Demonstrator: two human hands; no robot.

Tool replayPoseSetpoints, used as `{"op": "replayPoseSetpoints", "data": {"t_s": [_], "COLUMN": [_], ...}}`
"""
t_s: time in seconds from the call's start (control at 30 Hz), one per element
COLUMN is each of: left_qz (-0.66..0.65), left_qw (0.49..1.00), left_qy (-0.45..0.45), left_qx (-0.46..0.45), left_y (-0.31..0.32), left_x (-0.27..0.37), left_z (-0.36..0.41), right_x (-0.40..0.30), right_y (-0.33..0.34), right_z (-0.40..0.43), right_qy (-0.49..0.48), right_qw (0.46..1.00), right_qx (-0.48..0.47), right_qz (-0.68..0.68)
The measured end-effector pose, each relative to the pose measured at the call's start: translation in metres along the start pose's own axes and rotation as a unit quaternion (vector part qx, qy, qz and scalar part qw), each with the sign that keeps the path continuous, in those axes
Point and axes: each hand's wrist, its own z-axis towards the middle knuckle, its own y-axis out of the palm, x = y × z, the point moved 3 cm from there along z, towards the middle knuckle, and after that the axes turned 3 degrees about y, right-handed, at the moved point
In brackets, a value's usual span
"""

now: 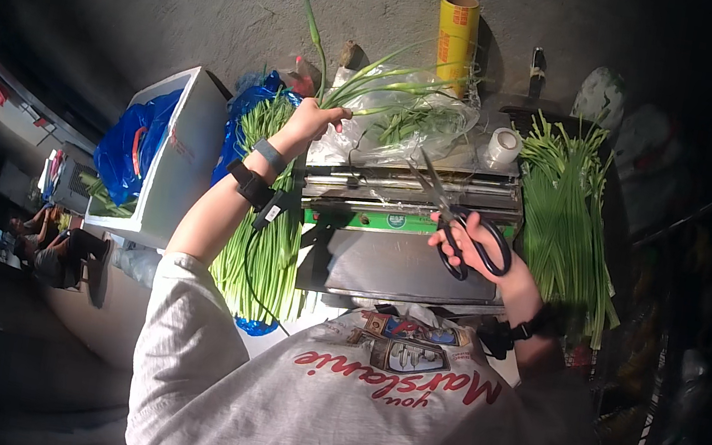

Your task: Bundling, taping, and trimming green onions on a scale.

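My left hand [311, 120] grips a small bunch of garlic scapes [375, 91], whose thin tips fan up and to the right over a clear plastic bag [438, 114]. My right hand [467, 242] holds black-handled scissors [445, 205], fingers at the handle loops and blades apart, pointing up and left. Between the hands lies a film wrapping machine [386, 254] with a metal plate and a green strip. A long pile of garlic scapes [260, 263] lies left of the machine, partly under my left forearm. Cut green stems lie in the clear bag.
A white foam box [190, 156] with a blue plastic bag [140, 142] stands at left. A yellow roll [453, 43] stands against the wall; a small film roll [504, 146] sits behind the machine. Flat green chives [567, 219] lie at right. A person [58, 250] sits at far left.
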Motion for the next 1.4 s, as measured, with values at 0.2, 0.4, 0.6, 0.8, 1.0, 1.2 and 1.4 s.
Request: {"op": "replayPoseSetpoints", "data": {"t_s": [0.2, 0.4, 0.6, 0.8, 1.0, 1.2, 1.4], "left_qz": [-0.082, -0.07, -0.066, -0.142, -0.222, -0.167, -0.144], "left_qw": [0.994, 0.991, 0.99, 0.983, 0.974, 0.985, 0.987], "left_qy": [-0.032, -0.05, -0.033, -0.022, -0.035, -0.037, -0.048], "left_qx": [-0.06, -0.1, -0.117, -0.112, -0.03, -0.021, -0.048], "left_y": [-0.001, 0.002, 0.0, -0.012, -0.012, -0.002, -0.003], "left_x": [-0.012, -0.017, -0.028, -0.038, -0.048, -0.038, -0.027], "left_z": [0.012, 0.024, 0.04, 0.046, 0.044, 0.038, 0.029], "right_x": [-0.012, -0.02, -0.019, -0.021, -0.031, -0.042, -0.047], "right_y": [0.021, 0.029, 0.014, 0.007, 0.006, -0.019, -0.019], "right_z": [0.101, 0.132, 0.15, 0.135, 0.106, 0.106, 0.107], "right_qy": [0.035, 0.058, 0.074, 0.074, 0.005, -0.008, 0.001], "right_qw": [0.995, 0.98, 0.967, 0.954, 0.962, 0.94, 0.943], "right_qx": [0.086, 0.182, 0.193, 0.195, 0.179, 0.236, 0.24], "right_qz": [-0.026, -0.056, -0.148, -0.216, -0.207, -0.245, -0.231]}}
